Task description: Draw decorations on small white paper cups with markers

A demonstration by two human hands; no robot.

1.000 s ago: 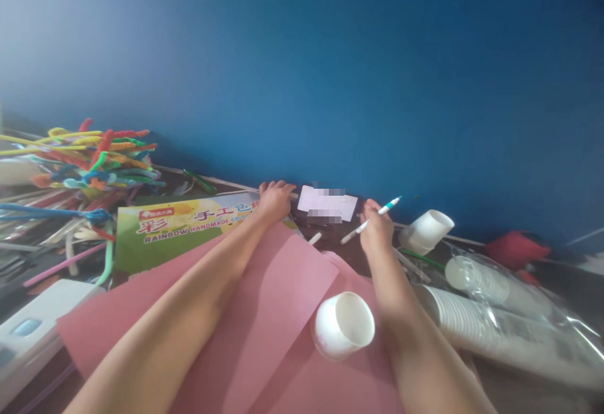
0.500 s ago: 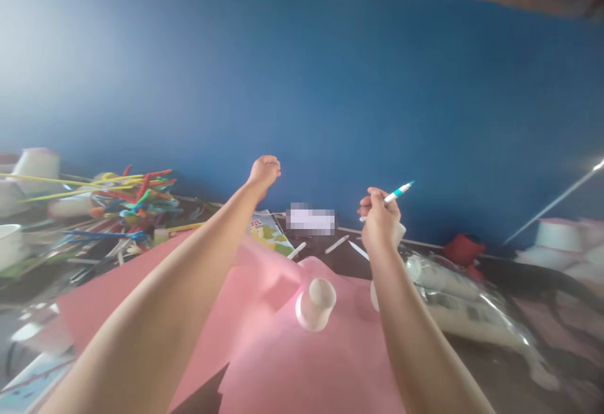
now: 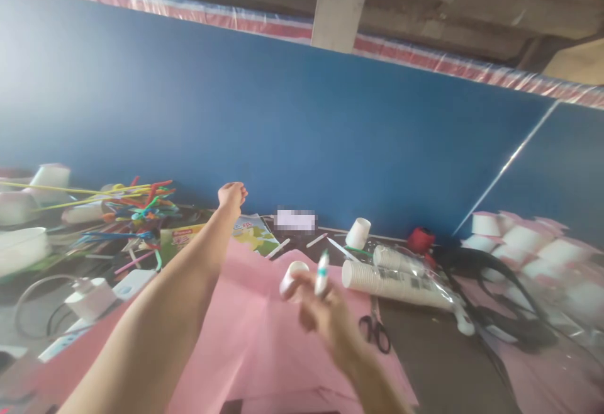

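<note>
My right hand [image 3: 330, 316] is closed on a white marker [image 3: 321, 279] with a teal band, its dark green tip pointing up. The fingers are smeared by motion. They overlap a small white paper cup [image 3: 291, 275] on the pink paper [image 3: 255, 332]; whether they touch it I cannot tell. My left hand [image 3: 233, 195] is held out in front of the blue wall, its fingers curled into a fist. What it holds, if anything, is hidden.
Stacked paper cups [image 3: 396, 283] in plastic lie at right, near scissors [image 3: 376, 332] and an upturned cup [image 3: 358, 233]. Loose pens [image 3: 317, 240] are at the back. Colourful pipe cleaners [image 3: 141, 200] and a white plug [image 3: 92, 297] are left, more cups [image 3: 523, 244] far right.
My right hand has come down and left with the marker, toward the small cup. My left fist has shifted left and slightly down in view. The view has tilted up, and the scissors now show.
</note>
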